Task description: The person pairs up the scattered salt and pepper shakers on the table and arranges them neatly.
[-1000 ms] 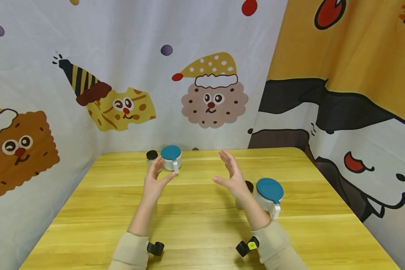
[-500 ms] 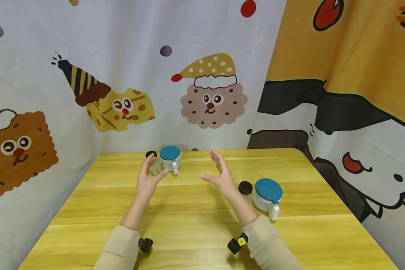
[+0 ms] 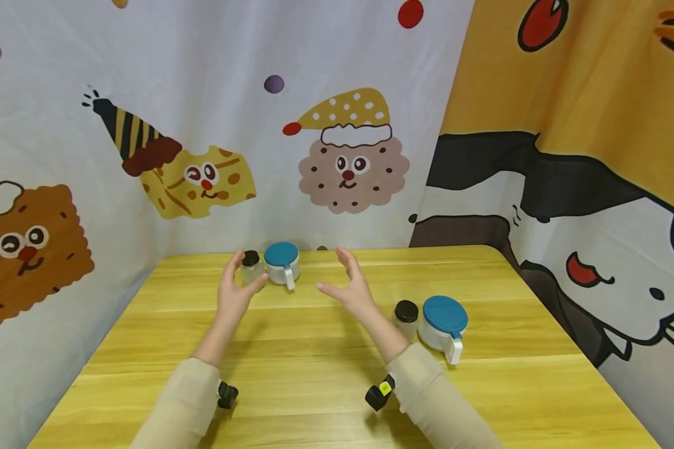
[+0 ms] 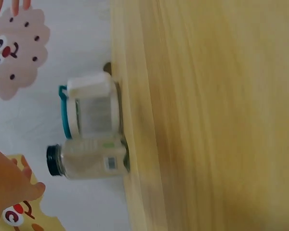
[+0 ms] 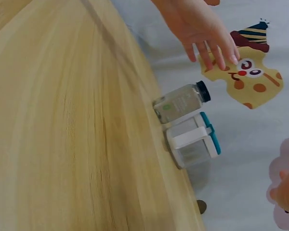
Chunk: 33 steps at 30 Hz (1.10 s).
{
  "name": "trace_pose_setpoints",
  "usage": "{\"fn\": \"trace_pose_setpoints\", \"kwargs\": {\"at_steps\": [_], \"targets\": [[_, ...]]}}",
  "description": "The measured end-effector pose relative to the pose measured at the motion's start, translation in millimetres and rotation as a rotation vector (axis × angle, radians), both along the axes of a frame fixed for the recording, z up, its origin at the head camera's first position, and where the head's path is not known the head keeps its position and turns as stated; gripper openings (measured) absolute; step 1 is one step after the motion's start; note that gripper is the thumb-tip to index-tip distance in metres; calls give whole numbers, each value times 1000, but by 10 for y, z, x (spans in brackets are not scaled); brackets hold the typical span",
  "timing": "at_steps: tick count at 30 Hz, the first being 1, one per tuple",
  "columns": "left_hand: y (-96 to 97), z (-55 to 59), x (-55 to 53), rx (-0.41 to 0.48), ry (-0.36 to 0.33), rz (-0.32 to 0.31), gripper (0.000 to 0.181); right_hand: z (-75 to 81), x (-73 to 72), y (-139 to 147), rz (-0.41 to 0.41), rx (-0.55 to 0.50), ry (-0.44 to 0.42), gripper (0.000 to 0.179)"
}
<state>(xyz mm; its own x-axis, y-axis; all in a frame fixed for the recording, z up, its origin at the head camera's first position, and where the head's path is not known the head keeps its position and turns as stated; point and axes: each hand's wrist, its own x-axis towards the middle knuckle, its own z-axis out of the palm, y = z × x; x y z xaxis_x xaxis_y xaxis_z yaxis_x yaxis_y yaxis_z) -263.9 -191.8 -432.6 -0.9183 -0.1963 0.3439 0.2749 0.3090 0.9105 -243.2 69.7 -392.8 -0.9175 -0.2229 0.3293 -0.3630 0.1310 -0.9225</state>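
Both hands hover above the table with thumb and fingers spread, holding nothing. My left hand (image 3: pixel 234 295) is nearest a clear jar with a black lid (image 3: pixel 252 273) at the back left and partly overlaps it in the head view. Beside that jar stands a clear and white canister with a blue lid and white handle (image 3: pixel 289 277). My right hand (image 3: pixel 354 290) is apart from everything, over the middle. To its right stand a second black-lidded jar (image 3: pixel 406 313) and a second blue-lidded canister (image 3: pixel 445 315). In the left wrist view, the back jar (image 4: pixel 89 161) shows a printed label.
A wood-grain table (image 3: pixel 309 374) carries all the containers. Behind it hangs a white curtain (image 3: pixel 213 75) with cartoon prints, and a yellow, black and white printed cloth (image 3: pixel 584 162) hangs at the right. A small black camera (image 3: pixel 227 395) is on each wrist.
Both hands have drifted left with their fingers still spread. The right-hand jar, partly covered by the right arm before, now shows more fully. The jars and canisters have stayed in place.
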Motion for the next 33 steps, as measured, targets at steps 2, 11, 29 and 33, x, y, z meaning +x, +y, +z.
{"fn": "trace_pose_setpoints", "kwargs": {"at_steps": [2, 11, 29, 33], "targets": [[-56, -17, -50, -20, 4, 7, 78, -114, -107, -49, -7, -6, -3, 83], [-243, -66, -221, -45, -39, 11, 79, -380, -369, -234, -50, 27, -35, 85], [-280, -91, -395, -33, -57, 8, 82, -428, -660, -590, -90, 44, -80, 86], [-280, -101, -447, -22, -62, 12, 79, -438, -726, -643, -112, 49, -100, 85]]}}
